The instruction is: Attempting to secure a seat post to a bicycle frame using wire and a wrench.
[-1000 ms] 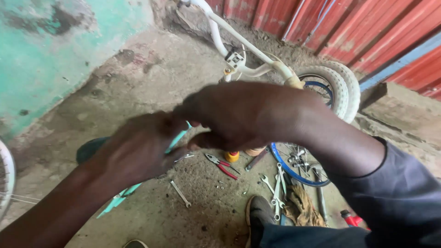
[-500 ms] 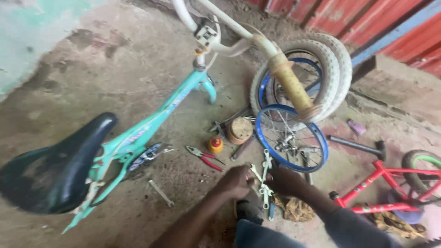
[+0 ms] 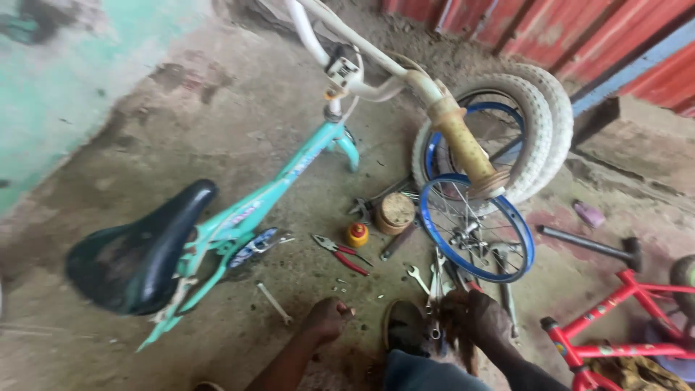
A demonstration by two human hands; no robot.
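Observation:
My left hand (image 3: 329, 318) hovers low over the dirt floor with its fingers curled into a fist, and nothing shows in it. My right hand (image 3: 474, 322) rests, blurred, against a bundle of steel wrenches (image 3: 434, 282) lying beside my dark shoe (image 3: 405, 326). Whether its fingers grip them is unclear. A teal bicycle frame (image 3: 289, 188) with a black saddle (image 3: 137, 250) stands to the left. Its white handlebar has a tan grip (image 3: 463, 145).
A blue rim (image 3: 478, 228) leans by a white-tyred wheel (image 3: 539, 123). Red pliers (image 3: 340, 253), a small orange bottle (image 3: 356, 234), a round wooden piece (image 3: 394, 212) and a hammer (image 3: 590, 242) lie on the floor. At the right is a red bicycle frame (image 3: 615, 318).
Both hands dropped from the teal frame near the camera to the floor by the wrenches. The view tilted down, bringing the saddle and the red frame into sight.

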